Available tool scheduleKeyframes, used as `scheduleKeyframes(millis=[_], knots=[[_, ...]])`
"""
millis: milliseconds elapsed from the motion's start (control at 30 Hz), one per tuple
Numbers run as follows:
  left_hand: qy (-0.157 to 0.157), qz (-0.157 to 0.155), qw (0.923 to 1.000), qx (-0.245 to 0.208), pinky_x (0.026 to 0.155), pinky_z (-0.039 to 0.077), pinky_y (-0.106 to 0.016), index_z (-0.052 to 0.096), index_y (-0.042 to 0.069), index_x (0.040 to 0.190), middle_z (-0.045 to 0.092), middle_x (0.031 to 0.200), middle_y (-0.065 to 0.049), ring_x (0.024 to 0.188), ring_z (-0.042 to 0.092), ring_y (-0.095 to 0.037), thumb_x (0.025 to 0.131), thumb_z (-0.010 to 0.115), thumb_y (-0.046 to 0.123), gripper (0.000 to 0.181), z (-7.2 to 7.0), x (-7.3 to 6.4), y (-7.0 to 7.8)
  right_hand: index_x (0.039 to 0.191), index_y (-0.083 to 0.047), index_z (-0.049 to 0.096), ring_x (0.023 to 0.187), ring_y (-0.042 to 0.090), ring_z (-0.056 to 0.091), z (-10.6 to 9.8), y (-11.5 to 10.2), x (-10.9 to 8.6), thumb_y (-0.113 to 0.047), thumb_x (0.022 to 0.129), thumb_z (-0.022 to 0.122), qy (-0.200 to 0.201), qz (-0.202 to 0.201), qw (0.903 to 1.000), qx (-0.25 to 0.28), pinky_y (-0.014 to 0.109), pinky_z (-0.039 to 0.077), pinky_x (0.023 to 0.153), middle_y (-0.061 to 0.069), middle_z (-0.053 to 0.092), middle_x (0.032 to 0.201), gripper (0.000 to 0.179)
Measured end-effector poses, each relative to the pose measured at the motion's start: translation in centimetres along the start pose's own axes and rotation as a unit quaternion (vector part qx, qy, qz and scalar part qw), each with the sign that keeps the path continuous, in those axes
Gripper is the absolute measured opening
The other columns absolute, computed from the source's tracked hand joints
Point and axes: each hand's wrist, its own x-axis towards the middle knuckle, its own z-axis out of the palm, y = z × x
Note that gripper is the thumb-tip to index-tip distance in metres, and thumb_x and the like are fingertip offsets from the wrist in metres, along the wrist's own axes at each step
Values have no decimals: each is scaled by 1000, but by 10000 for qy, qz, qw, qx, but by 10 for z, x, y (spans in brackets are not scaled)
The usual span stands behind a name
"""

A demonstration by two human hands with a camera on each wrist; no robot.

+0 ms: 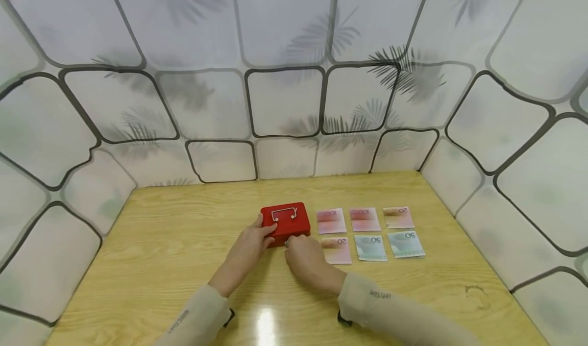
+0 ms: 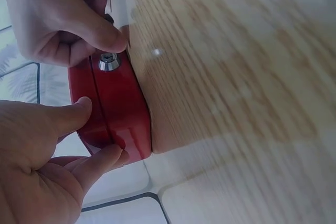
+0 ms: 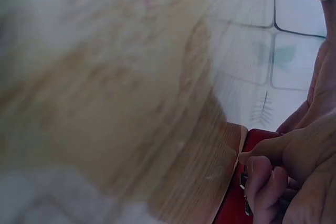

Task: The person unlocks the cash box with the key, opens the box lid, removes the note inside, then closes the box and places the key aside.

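Observation:
A small red cash box (image 1: 287, 228) with a folding metal handle (image 1: 284, 214) on its lid lies shut on the table. My left hand (image 1: 248, 244) holds its left corner, thumb on the lid and a finger against the front. A round silver lock (image 2: 109, 62) sits in the front face. Right at this lock, my right hand (image 1: 307, 259) pinches a small key (image 3: 243, 179) between thumb and curled fingers, which hide most of it.
Right of the box, banknotes lie in two rows: pink 100 notes (image 1: 331, 221), pink 20 notes (image 1: 337, 250) and greenish 50 notes (image 1: 371, 248). The wooden table (image 1: 174, 264) meets patterned fabric walls (image 1: 285, 103) at the back and sides.

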Motion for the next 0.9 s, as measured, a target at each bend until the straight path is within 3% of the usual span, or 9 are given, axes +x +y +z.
scheduleKeyframes(millis=[133,300,500,667,767,900], knots=[[28,-83,10000,-11,93,57,-50,73,-4,124,51,136,-43,115,64,-50,90,79,6,36,1,1,3,67,-11,61,52,20,61,0,-5,-2,-10,88,74,82,-97,9986,-521,35,51,43,0,55,57,24],[27,-322,9995,24,95,56,-51,74,-3,123,54,135,-42,116,64,-51,88,80,7,37,2,3,7,67,-10,62,52,19,60,0,-6,-4,-9,89,74,159,-41,9991,-384,35,50,44,0,54,57,25],[-10,-628,9980,-18,98,54,-50,73,-4,124,57,136,-37,123,60,-49,86,82,7,41,5,3,10,70,-8,60,52,16,56,0,-1,-6,-7,88,72,120,-43,9993,342,34,48,45,1,54,59,22],[55,-736,9973,6,98,54,-50,73,-4,124,59,135,-34,126,59,-48,85,83,8,42,6,4,13,59,-14,48,48,8,34,-1,2,-8,-5,86,69,31,61,9943,1063,25,30,44,-8,37,52,36],[58,-796,9968,-28,99,53,-50,72,-4,125,58,137,-34,127,58,-47,85,83,8,43,7,3,13,54,-17,40,49,6,26,-3,2,-16,-5,83,69,-60,86,9926,1211,23,22,45,-12,27,50,43],[11,-821,9966,-1,99,53,-50,72,-3,126,55,139,-34,128,57,-47,86,83,9,43,8,2,12,55,-20,43,49,3,31,-12,-3,-31,-9,83,72,-441,-144,9906,1290,22,27,43,-14,32,51,42]])
